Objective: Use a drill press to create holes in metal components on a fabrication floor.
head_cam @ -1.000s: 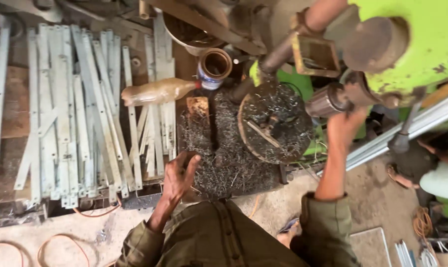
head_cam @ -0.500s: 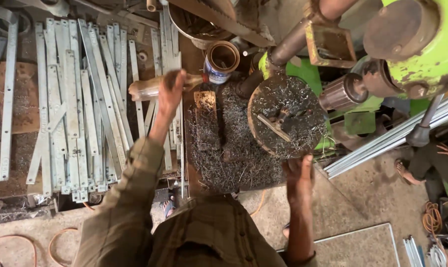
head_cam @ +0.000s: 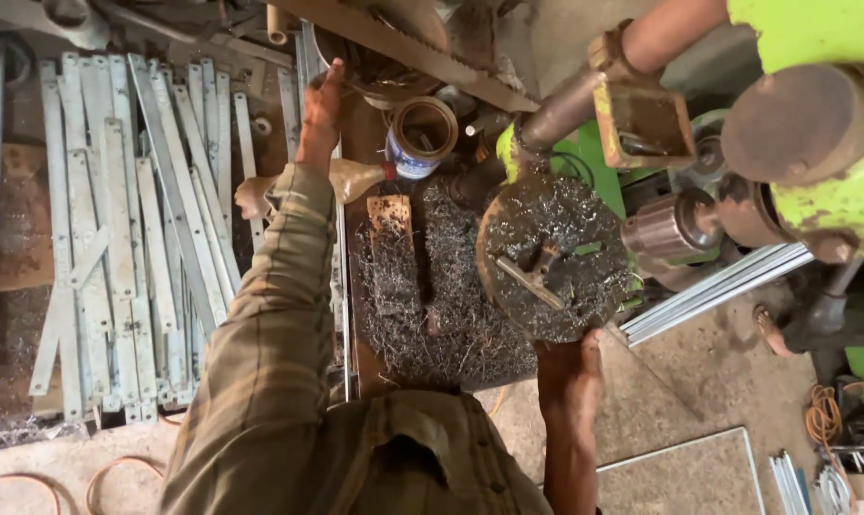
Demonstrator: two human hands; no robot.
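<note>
Head view, looking down on a drill-press station. The left hand (head_cam: 319, 103) is stretched to the far side of the scene, its fingers extended and loosely spread, closed on nothing; they lie at the far end of the flat metal strips (head_cam: 117, 238), just beside the rim of a dark bowl (head_cam: 370, 72). Whether the fingertips touch a strip or the bowl rim cannot be told. The strips lie in a crowded bed at the left, long axes running near to far, so the reaching forearm lies almost parallel to them. The right hand (head_cam: 567, 374) is at the near edge of the round drill table (head_cam: 551, 256), touching its rim; the fingers are hidden beneath the rim, so how they are set cannot be told. The round table, strewn with shavings, stands right of the counter (head_cam: 441, 315), which carries a thick mat of metal swarf and a small wooden block (head_cam: 391, 217). An open tin can (head_cam: 420, 138) and a plastic bottle (head_cam: 355, 178) lying on its side sit between the two hands, nearer the left. The green machine body (head_cam: 813, 105) and chuck (head_cam: 666, 229) occupy the right. The left hand is much the nearer to the strips; the right is well apart from them.
</note>
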